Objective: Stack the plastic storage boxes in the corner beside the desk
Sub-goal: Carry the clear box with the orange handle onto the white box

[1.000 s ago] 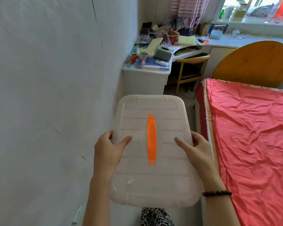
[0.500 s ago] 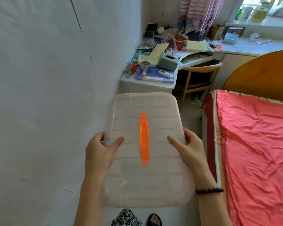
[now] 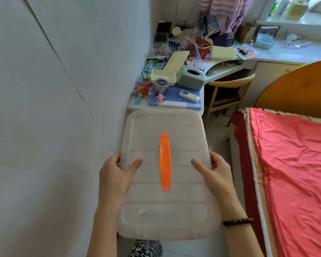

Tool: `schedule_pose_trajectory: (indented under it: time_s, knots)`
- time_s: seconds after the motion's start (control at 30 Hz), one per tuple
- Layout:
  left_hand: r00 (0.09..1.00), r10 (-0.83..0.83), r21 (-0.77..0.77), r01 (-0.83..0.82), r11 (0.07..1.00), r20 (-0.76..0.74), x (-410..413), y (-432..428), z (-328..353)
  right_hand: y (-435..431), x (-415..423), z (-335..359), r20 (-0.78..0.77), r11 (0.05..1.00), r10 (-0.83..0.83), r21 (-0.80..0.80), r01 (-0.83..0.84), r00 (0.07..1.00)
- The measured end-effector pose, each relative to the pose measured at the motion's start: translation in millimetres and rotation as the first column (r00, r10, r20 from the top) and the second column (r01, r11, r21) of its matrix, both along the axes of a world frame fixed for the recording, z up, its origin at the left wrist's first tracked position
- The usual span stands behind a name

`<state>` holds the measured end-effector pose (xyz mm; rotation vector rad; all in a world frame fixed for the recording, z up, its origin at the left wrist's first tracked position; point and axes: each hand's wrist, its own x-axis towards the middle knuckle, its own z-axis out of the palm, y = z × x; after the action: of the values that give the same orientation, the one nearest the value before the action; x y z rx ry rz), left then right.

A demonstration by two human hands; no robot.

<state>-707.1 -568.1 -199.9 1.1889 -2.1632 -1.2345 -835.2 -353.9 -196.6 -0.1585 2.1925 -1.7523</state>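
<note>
Now my left hand (image 3: 115, 175) grips the left edge of the clear plastic box (image 3: 165, 210), thumb flat on the lid and fingers curled round the rim. The orange handle (image 3: 165, 162) runs down the middle, and my right hand (image 3: 217, 175) grips the right edge the same way. The box hangs in the air between the wall (image 3: 44, 127) and the red bed (image 3: 295, 164); compared with a second ago my grip is unchanged, but the cluttered desk (image 3: 167, 107) has come nearer and now lies just past the box's far edge.
</note>
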Motion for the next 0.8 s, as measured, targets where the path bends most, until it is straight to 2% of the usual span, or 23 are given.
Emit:
schedule_pose_trajectory:
  time_s: [0.43, 0.57, 0.7, 0.8]
  knots:
    - [0.996, 0.002, 0.000, -0.002, 1.000, 0.084, -74, -104, -52, -101, -59, -48, 0.089, 0.999, -0.028, -0.021, 0.030, 0.996]
    - [0.992, 0.018, 0.008, -0.019, 1.000, 0.124, -92, -117, -70, -118, -80, -64, 0.095, 0.999, -0.037, 0.031, 0.035, 0.995]
    - [0.989, 0.048, 0.006, -0.050, 0.999, 0.141, -106, -124, -89, -126, -92, -84, 0.072, 0.987, -0.069, 0.149, 0.058, 0.995]
    - [0.987, 0.045, 0.020, -0.049, 0.999, 0.154, -114, -129, -108, -132, -101, -101, 0.099, 0.985, -0.067, 0.165, 0.050, 0.993]
